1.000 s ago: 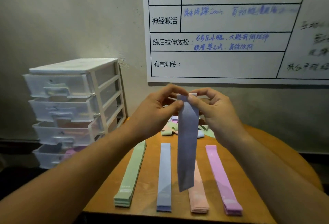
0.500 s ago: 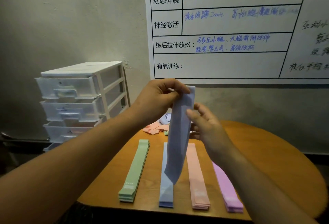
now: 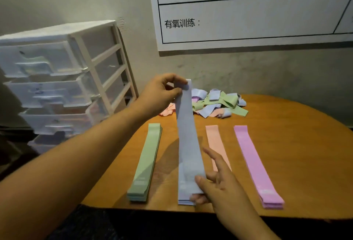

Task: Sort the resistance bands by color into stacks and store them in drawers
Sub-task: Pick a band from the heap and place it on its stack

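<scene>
Blue band point(image 3: 186, 134) long axis runs away from the person, over blue stack point(image 3: 185, 200); left hand point(image 3: 160, 94) pinches the far end, right hand point(image 3: 219, 186) the near.

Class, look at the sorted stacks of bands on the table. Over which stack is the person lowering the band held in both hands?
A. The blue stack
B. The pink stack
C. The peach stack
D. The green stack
A: the blue band, pinched at its top by the left hand and at its bottom by the right hand, hangs directly over the blue stack, between the green stack and the peach stack.
</scene>
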